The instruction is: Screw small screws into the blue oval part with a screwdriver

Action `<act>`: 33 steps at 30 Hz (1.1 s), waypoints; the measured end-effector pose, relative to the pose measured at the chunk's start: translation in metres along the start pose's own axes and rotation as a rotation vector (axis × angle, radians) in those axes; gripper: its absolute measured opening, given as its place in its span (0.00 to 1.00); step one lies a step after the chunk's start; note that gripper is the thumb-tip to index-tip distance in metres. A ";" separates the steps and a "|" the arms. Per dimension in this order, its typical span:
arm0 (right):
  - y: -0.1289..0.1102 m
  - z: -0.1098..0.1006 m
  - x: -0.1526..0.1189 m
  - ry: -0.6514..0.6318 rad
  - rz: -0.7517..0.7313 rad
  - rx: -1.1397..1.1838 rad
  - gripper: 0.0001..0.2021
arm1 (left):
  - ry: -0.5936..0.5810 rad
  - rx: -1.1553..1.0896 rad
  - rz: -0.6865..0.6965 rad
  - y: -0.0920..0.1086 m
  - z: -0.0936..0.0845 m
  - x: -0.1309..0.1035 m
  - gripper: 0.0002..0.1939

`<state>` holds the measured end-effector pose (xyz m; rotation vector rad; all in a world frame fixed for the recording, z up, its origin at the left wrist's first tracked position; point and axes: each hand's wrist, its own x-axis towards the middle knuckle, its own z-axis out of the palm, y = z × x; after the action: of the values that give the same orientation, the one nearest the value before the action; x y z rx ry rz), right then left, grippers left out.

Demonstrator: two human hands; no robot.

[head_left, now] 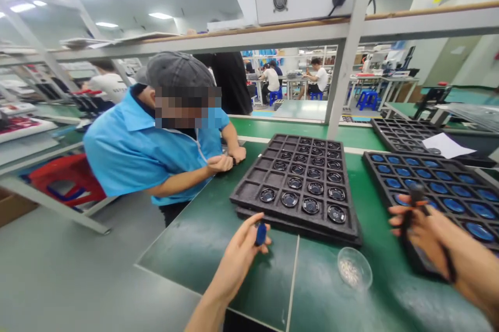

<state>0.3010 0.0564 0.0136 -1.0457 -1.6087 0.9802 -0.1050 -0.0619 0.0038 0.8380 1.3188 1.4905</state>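
Observation:
My left hand (241,246), in front of the black foam tray (255,194), pinches a small blue-faced disc (261,234) seen nearly edge-on. The tray holds several round black parts (289,199) in square pockets, with some pockets bare on its left side. My right hand (427,230) is wrapped around a dark handheld tool (416,197) with a touch of orange; motion smears it, so its kind is unclear. That hand is over a second foam tray (384,194) of blue-faced discs (454,204). A clear round dish (366,275) of tiny pale pieces stands between my hands.
A co-worker in a blue shirt (128,140) leans on the green table (187,249) at the left, hands together. Further right at the back lies another foam tray (384,132) with a white paper (448,146). A metal post (345,72) and shelf (195,43) rise behind.

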 end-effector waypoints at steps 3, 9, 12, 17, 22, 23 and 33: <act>-0.030 0.060 -0.024 -0.162 -0.023 -0.016 0.22 | -0.253 -0.424 -0.142 0.010 0.051 0.005 0.26; -0.047 0.097 -0.023 -0.120 -0.275 -0.139 0.16 | -0.473 -0.507 -0.216 0.015 0.129 0.023 0.22; -0.045 0.094 -0.020 -0.069 -0.146 -0.073 0.17 | -0.427 -0.480 -0.138 0.012 0.153 0.026 0.23; -0.041 0.101 -0.016 -0.046 0.082 0.268 0.18 | -0.368 -0.378 -0.087 -0.009 0.175 0.023 0.29; -0.045 0.092 -0.012 -0.047 0.139 0.407 0.15 | -0.498 -0.134 0.043 -0.021 0.165 0.025 0.22; -0.047 0.087 -0.012 -0.099 0.138 0.372 0.14 | -0.554 -0.127 0.067 -0.020 0.161 0.027 0.20; -0.053 0.078 -0.020 -0.254 0.007 0.043 0.12 | -0.684 -0.179 -0.242 -0.014 0.160 0.023 0.32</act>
<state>0.2199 0.0113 0.0394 -0.9262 -1.7808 1.1848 0.0383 0.0129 0.0172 0.9219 0.7317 0.9807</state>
